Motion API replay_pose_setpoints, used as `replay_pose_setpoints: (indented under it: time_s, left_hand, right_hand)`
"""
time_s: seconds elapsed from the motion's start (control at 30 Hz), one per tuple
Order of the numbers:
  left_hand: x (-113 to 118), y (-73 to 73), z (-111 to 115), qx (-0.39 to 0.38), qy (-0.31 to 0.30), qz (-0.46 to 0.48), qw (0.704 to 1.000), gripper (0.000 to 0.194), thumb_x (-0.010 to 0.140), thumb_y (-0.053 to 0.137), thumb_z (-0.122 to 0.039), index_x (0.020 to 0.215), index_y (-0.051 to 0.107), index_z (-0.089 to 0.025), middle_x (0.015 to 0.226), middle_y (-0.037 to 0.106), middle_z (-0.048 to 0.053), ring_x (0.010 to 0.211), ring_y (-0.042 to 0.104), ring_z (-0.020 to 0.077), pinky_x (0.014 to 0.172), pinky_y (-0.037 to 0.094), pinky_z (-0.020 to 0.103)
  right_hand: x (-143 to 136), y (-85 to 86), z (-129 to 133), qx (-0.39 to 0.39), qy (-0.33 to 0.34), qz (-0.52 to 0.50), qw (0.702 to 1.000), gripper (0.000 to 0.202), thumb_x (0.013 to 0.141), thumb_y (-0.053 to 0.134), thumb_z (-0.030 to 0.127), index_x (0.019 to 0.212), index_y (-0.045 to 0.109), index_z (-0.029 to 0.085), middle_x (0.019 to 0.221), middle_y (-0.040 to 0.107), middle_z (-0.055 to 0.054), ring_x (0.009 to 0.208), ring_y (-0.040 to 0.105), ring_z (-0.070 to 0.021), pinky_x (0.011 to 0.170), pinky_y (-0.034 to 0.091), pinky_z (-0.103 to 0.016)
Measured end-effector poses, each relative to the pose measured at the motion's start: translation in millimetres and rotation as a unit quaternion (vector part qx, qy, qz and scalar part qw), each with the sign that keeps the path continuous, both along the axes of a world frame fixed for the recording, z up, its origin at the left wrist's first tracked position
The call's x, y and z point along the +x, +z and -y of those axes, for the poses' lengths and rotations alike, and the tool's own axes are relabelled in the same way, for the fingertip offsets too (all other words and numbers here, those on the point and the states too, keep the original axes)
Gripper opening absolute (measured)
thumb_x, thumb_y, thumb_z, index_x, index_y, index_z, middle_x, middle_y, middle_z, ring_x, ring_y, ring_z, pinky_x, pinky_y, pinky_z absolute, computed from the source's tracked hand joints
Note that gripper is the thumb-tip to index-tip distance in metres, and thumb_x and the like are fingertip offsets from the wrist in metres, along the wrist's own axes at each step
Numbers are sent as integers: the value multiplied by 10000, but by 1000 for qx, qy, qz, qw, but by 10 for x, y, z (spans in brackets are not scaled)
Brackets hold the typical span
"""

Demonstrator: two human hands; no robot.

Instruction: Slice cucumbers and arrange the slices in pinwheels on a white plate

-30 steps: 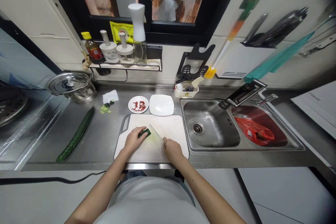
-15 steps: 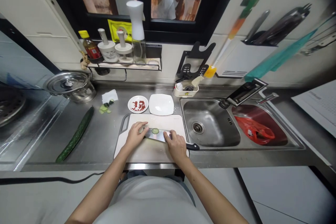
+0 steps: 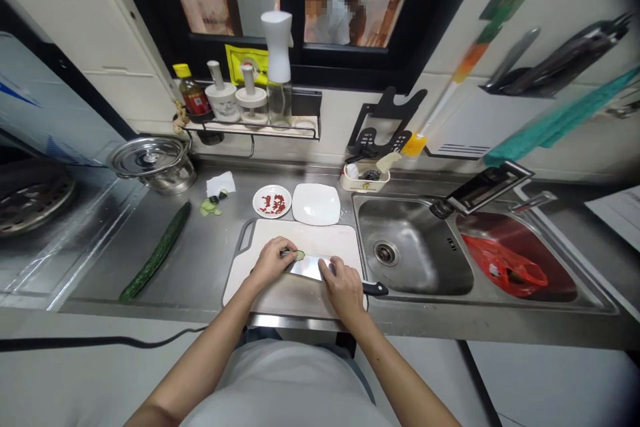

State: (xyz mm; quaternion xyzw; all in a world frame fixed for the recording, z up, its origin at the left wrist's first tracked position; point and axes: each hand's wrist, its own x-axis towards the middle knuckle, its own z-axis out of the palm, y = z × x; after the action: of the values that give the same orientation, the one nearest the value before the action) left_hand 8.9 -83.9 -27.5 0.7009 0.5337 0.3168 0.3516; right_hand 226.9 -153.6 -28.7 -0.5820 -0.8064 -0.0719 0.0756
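Note:
On the white cutting board (image 3: 280, 303) my two hands meet at a kitchen knife (image 3: 307, 268) lying flat, its black handle pointing right past the board's edge. My right hand (image 3: 343, 283) grips the blade near the handle, thumb on the near side. At the blade's left end, my left hand (image 3: 273, 261) pinches a thin cucumber slice (image 3: 300, 255) between thumb and fingers. Whatever lies under the left palm is hidden. Behind the board stand an empty white square plate (image 3: 316, 204) and a small plate (image 3: 271, 201) with chopped red pieces.
Left of the board lies a whole cucumber (image 3: 157, 253); cucumber scraps (image 3: 211, 207) sit near a white paper (image 3: 221, 183). A steel pot (image 3: 173, 173) stands behind. To the right is a double sink (image 3: 415, 247) with a tap (image 3: 480, 190) and a red bag (image 3: 505, 270).
My left fingers have closed on the cucumber slice that lay on the blade. The right hand stays on the knife. The whole view has shifted slightly.

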Motion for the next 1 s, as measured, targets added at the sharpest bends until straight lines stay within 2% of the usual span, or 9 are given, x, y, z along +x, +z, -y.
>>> replay_pose_setpoints:
  time_s: [0.1, 0.2, 0.37, 0.5, 0.63, 0.87, 1.0]
  left_hand:
    - [-72, -81, -42, -38, 106, 49, 992, 162, 773, 633, -337, 804, 677, -185, 743, 655, 11, 714, 596, 147, 678, 456, 246]
    - [-235, -229, -137, -69, 219, 79, 970, 210, 743, 650, -367, 814, 674, -171, 695, 648, 6, 650, 586, 137, 630, 445, 233]
    - [-524, -490, -357, -109, 309, 34, 944, 272, 727, 669, -401, 885, 687, -181, 764, 690, 26, 683, 617, 155, 650, 447, 243]
    - [-600, -584, -515, -102, 330, -26, 938, 258, 761, 645, -368, 955, 693, -205, 812, 711, 36, 781, 642, 176, 724, 452, 256]
    - [-583, -569, -607, -91, 332, -81, 935, 269, 791, 602, -299, 1038, 675, -224, 885, 721, 43, 849, 647, 181, 764, 445, 256]
    - [-566, -521, -589, -63, 305, -167, 935, 293, 825, 527, -238, 1081, 668, -231, 971, 717, 57, 908, 639, 188, 808, 435, 261]
    - [-563, -543, -578, -32, 285, -185, 940, 265, 839, 503, -239, 1017, 696, -210, 1013, 705, 92, 946, 629, 213, 839, 437, 289]
  right_hand:
    - [63, -18, -13, -20, -16, -2, 1000, 400, 871, 466, 123, 1226, 590, 260, 1090, 575, -99, 767, 469, -161, 700, 299, -290]
    - [126, -60, -35, -32, -37, -3, 999, 423, 847, 482, 109, 1225, 599, 260, 1021, 582, -86, 734, 467, -149, 680, 294, -278]
    - [176, -104, -72, -37, -64, -14, 997, 382, 865, 479, 148, 1200, 626, 257, 932, 579, -65, 693, 469, -134, 650, 293, -263]
    - [175, -111, -99, -47, -70, -21, 996, 376, 862, 480, 153, 1185, 637, 265, 891, 575, -49, 667, 471, -122, 629, 296, -253]
    - [171, -117, -114, -51, -72, -33, 996, 377, 867, 480, 149, 1181, 642, 280, 877, 577, -40, 644, 469, -115, 615, 295, -251]
    - [158, -74, -114, -73, -90, -49, 992, 339, 900, 463, 189, 1170, 651, 273, 870, 577, -38, 643, 482, -110, 615, 303, -246]
    - [145, -22, -108, -93, -102, -50, 989, 323, 916, 443, 207, 1153, 655, 262, 879, 580, -40, 644, 498, -111, 610, 310, -248]
